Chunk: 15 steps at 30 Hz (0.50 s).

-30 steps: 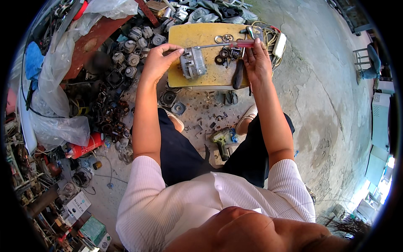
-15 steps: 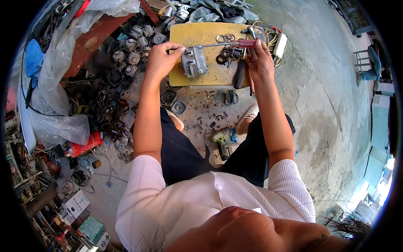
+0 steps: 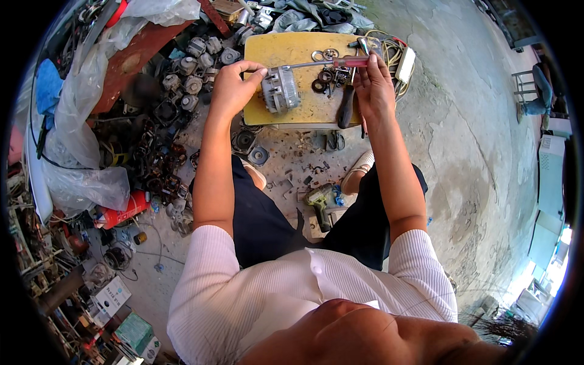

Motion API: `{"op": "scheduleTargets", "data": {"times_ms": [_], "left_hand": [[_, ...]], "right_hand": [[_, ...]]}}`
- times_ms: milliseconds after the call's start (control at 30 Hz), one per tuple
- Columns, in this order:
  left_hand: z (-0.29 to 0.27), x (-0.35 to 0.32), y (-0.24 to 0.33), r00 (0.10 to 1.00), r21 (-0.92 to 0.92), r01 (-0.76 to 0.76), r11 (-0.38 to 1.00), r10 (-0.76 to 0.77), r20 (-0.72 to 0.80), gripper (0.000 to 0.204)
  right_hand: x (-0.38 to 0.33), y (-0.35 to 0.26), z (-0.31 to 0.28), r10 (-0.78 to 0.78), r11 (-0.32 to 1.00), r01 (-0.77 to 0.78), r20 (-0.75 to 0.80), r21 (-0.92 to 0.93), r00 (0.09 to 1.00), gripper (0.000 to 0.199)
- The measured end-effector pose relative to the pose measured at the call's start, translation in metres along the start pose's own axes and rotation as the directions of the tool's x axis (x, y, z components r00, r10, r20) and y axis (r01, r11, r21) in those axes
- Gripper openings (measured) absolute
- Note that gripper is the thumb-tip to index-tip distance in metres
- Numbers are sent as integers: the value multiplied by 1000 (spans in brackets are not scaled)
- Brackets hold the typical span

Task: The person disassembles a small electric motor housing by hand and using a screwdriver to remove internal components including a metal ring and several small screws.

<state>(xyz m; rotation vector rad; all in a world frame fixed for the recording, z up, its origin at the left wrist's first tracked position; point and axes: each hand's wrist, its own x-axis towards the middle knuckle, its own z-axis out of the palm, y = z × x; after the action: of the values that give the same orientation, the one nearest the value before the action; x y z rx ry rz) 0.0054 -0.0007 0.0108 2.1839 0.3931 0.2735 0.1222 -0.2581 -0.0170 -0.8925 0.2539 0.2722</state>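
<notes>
A grey ribbed metal motor (image 3: 280, 90) sits near the left side of a yellow-topped low table (image 3: 267, 45). My left hand (image 3: 236, 85) pinches its upper left edge between thumb and fingers. In my right hand (image 3: 375, 90) is a screwdriver (image 3: 351, 61) with a reddish handle, its end held by the fingertips. The shaft runs left, nearly level, to the top of the motor; its tip is hard to make out there. Below my right hand lies a black-handled tool (image 3: 347, 107). Dark rings (image 3: 322, 83) and small metal parts lie between the motor and that hand.
Used motors and housings (image 3: 192, 84) pile up left of the table. A green cordless power tool (image 3: 320, 204) lies on the floor between my feet. A white power strip (image 3: 406, 66) with coiled cable hangs by the table's right edge. Clear plastic sheeting (image 3: 79, 131) drapes at far left.
My right hand has shifted slightly left and turned a little at the screwdriver handle. My left hand and the motor stay in nearly the same place.
</notes>
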Motion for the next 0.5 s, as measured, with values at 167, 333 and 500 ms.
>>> {"op": "scheduleTargets", "data": {"times_ms": [167,333,500], "left_hand": [[0,1,0,1000,2,1,1000,-1,6,21],[0,2,-3,1000,0,16,1000,-16,9,21],[0,3,-2,1000,-2,24,1000,-24,17,23]], "right_hand": [[12,4,-12,-15,1000,14,38,20,999,31],[6,2,-5,-55,997,52,71,51,996,30],[6,2,-6,-99,995,96,125,33,987,32]]}}
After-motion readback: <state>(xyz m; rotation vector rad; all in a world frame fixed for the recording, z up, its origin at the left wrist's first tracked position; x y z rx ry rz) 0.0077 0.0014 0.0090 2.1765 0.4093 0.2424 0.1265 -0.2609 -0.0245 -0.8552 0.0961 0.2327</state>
